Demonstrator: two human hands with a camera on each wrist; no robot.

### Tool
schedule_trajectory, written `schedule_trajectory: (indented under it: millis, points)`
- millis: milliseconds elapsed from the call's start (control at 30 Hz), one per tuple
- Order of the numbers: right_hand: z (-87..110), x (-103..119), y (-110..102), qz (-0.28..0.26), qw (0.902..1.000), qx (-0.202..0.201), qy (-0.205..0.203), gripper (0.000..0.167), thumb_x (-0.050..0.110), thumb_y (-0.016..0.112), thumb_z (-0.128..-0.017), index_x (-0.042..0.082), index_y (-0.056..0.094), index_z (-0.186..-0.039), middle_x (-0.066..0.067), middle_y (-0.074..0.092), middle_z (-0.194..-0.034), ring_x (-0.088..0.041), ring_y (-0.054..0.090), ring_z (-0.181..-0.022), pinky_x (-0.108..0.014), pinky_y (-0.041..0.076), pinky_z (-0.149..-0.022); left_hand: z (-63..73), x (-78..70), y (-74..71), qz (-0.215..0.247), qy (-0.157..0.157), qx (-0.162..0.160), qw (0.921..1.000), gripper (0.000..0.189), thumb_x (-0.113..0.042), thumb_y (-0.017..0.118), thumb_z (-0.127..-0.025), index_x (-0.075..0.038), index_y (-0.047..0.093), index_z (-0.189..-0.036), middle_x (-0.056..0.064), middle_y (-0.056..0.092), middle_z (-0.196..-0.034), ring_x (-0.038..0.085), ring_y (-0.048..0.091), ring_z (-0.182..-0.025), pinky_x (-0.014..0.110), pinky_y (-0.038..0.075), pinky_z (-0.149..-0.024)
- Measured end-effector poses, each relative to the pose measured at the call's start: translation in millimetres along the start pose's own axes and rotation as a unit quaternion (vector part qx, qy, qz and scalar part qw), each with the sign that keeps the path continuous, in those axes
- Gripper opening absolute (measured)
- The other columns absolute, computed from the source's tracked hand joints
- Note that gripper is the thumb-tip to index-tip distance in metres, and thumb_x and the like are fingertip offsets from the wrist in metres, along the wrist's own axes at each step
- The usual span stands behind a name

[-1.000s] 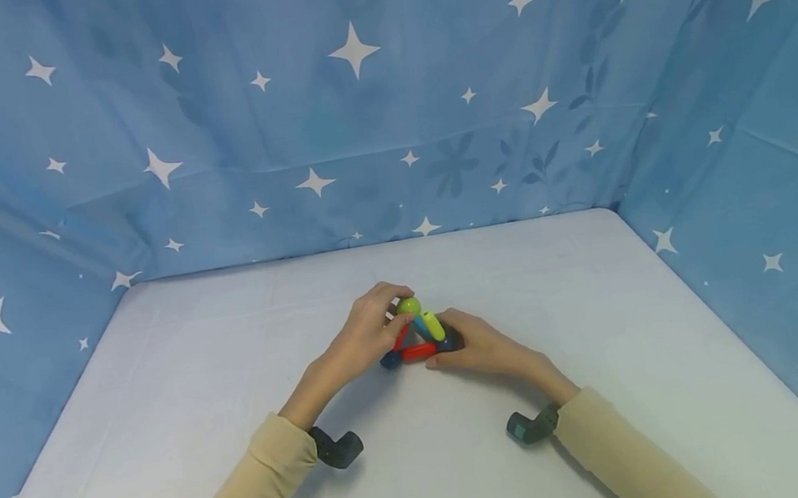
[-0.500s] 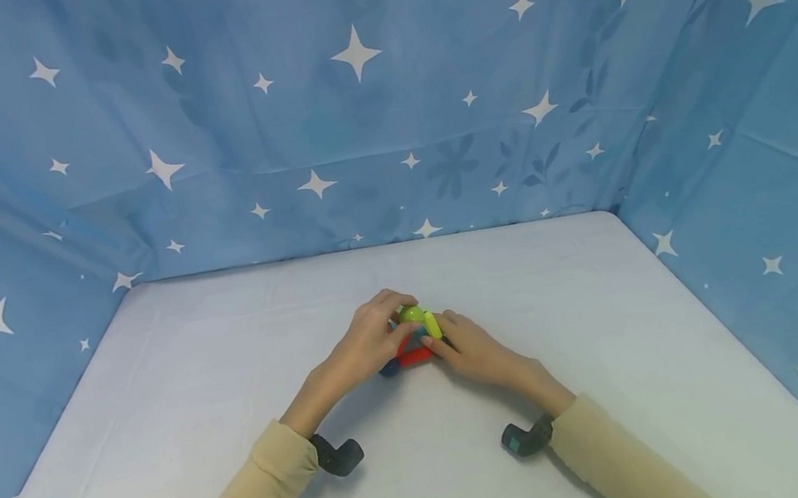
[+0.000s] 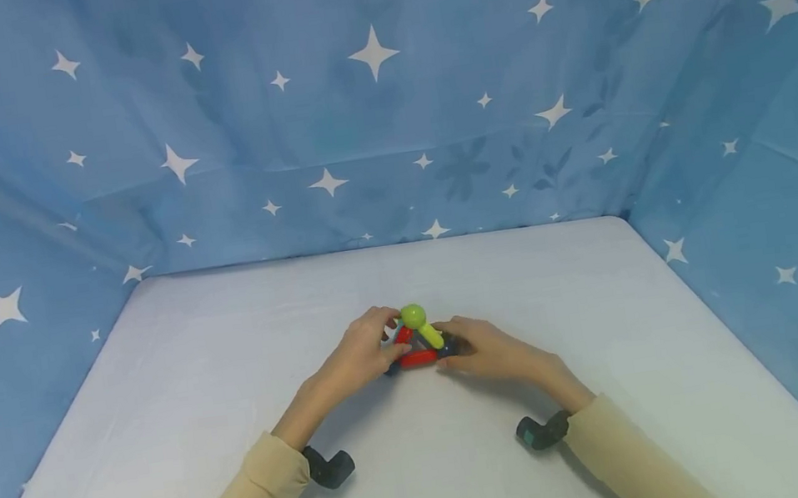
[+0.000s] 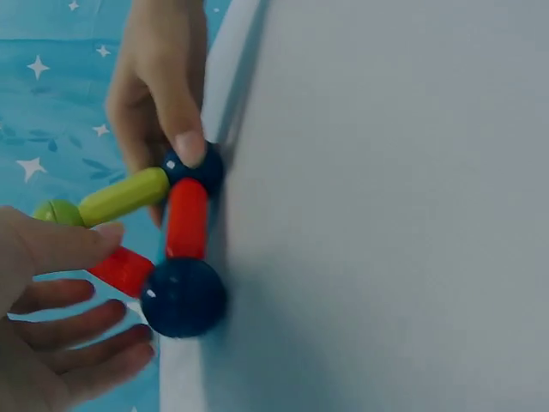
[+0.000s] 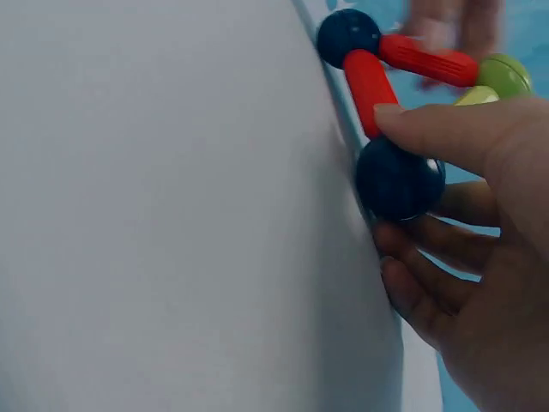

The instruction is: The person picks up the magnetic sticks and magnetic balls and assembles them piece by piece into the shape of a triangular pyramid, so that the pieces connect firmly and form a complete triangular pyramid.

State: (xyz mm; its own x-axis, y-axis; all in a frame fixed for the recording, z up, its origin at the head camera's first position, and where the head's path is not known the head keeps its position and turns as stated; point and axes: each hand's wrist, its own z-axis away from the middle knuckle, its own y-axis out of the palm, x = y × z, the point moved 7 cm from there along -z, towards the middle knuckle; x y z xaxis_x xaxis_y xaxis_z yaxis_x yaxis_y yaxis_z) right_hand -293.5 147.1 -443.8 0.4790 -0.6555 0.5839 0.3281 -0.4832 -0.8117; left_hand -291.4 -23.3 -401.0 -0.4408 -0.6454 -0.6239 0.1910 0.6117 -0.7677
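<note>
A ball-and-rod building toy stands mid-table, with a green ball (image 3: pixel 413 316) at its top. From that ball a yellow-green rod (image 3: pixel 431 336) slopes down to a dark blue ball (image 5: pixel 399 180) on the right. A red rod (image 4: pixel 186 219) links this ball to another dark blue ball (image 4: pixel 183 298) at the near left. My right hand (image 3: pixel 491 346) grips the right-hand ball, thumb in front and fingers behind. My left hand (image 3: pixel 356 356) is beside the left side, fingers spread and thumb by the sloping red rod (image 5: pixel 426 60); whether it touches is unclear.
A white-covered table (image 3: pixel 226 314) lies under the toy. Blue star-patterned curtains (image 3: pixel 320 108) rise behind it and at both sides. Each wrist wears a black camera mount, one on the left (image 3: pixel 331 466) and one on the right (image 3: pixel 542 432).
My left hand has let go of the green ball and come down to its left. The yellow-green rod now meets that ball. My right hand has shifted from the rod to the dark blue ball.
</note>
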Motion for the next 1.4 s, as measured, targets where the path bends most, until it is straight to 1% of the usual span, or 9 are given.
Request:
schedule_trajectory:
  millis: [133,300,400,667,867,967,1100,1233,1400]
  points:
    - [-1.7,-0.9,-4.7,0.003,1.0000,0.000,-0.008,0.058,0.031,0.074,-0.096,0.002,0.057,-0.144,0.001,0.064,-0.104,-0.014,0.051,-0.091,-0.029,0.048,-0.081,3.3,15.8,10.3,-0.023,-0.044,0.024,0.9985,0.040,-0.010,0.084,-0.085,0.001,0.066,-0.119,0.009,0.067,-0.105,0.020,0.065,-0.093,0.035,0.058,-0.081]
    - [-16.6,-3.3,-6.3,0.012,0.9999,-0.007,-0.006,0.056,0.028,0.074,-0.095,0.001,0.058,-0.142,0.000,0.059,-0.094,-0.014,0.049,-0.082,-0.026,0.042,-0.068,-5.3,30.0,9.6,-0.016,-0.048,0.005,0.9987,0.030,-0.004,0.084,-0.083,0.002,0.070,-0.109,0.008,0.068,-0.097,0.018,0.061,-0.085,0.034,0.057,-0.077]
    - [-28.8,-10.2,-8.1,0.014,0.9999,-0.003,0.008,0.056,0.028,0.074,-0.096,0.002,0.059,-0.142,-0.001,0.057,-0.092,-0.016,0.049,-0.081,-0.027,0.041,-0.067,-15.7,40.1,7.7,-0.009,-0.064,0.001,0.9979,0.030,-0.005,0.083,-0.084,0.004,0.070,-0.110,0.011,0.069,-0.100,0.018,0.062,-0.084,0.031,0.057,-0.075]
    - [-56.8,-26.3,-17.0,0.010,0.9995,-0.018,0.026,0.057,0.028,0.073,-0.096,-0.001,0.057,-0.143,-0.008,0.065,-0.109,-0.017,0.053,-0.085,-0.030,0.047,-0.074,-42.0,58.1,-0.7,0.002,-0.076,-0.014,0.9970,0.031,-0.005,0.080,-0.087,0.005,0.069,-0.114,0.015,0.072,-0.106,0.022,0.068,-0.091,0.033,0.059,-0.077]
    - [-54.1,-35.1,-22.6,-0.001,0.9993,-0.010,0.036,0.060,0.033,0.070,-0.098,0.000,0.054,-0.146,-0.014,0.067,-0.122,-0.023,0.064,-0.097,-0.035,0.056,-0.082,-41.1,64.3,-0.1,-0.016,-0.068,0.019,0.9974,0.040,-0.015,0.081,-0.089,0.003,0.067,-0.123,0.017,0.071,-0.118,0.029,0.068,-0.109,0.041,0.057,-0.093]
    - [-43.5,-41.6,-33.3,0.004,0.9983,-0.032,0.048,0.058,0.035,0.067,-0.101,0.003,0.054,-0.147,-0.018,0.064,-0.135,-0.033,0.064,-0.119,-0.047,0.055,-0.098,-33.1,71.5,-7.6,-0.024,-0.082,0.029,0.9959,0.049,-0.025,0.076,-0.094,0.001,0.062,-0.133,0.019,0.064,-0.136,0.036,0.058,-0.130,0.049,0.048,-0.109]
    - [-27.4,-47.6,-55.8,0.085,0.9917,-0.089,0.037,0.057,0.036,0.066,-0.100,0.004,0.055,-0.146,-0.023,0.053,-0.150,-0.046,0.044,-0.143,-0.063,0.036,-0.117,-23.2,83.6,-28.4,-0.050,-0.090,-0.001,0.9947,0.056,-0.035,0.063,-0.103,0.001,0.054,-0.145,0.022,0.050,-0.153,0.043,0.039,-0.147,0.057,0.031,-0.122]
    - [-12.9,-54.5,-71.4,0.181,0.9750,-0.124,0.035,0.069,0.044,0.069,-0.097,0.008,0.049,-0.152,-0.026,0.035,-0.162,-0.052,0.021,-0.153,-0.070,0.018,-0.121,-16.2,91.8,-47.0,-0.110,-0.068,-0.052,0.9902,0.061,-0.038,0.060,-0.104,-0.001,0.048,-0.151,0.024,0.038,-0.161,0.049,0.023,-0.153,0.066,0.016,-0.124]
    - [-3.5,-61.7,-79.3,0.214,0.9686,-0.116,0.053,0.085,0.054,0.070,-0.093,0.015,0.037,-0.160,-0.025,0.020,-0.168,-0.053,0.007,-0.155,-0.070,0.009,-0.123,-12.3,95.6,-55.9,-0.138,-0.067,-0.073,0.9855,0.071,-0.045,0.063,-0.100,-0.010,0.041,-0.158,0.021,0.025,-0.168,0.048,0.005,-0.157,0.071,-0.001,-0.122]
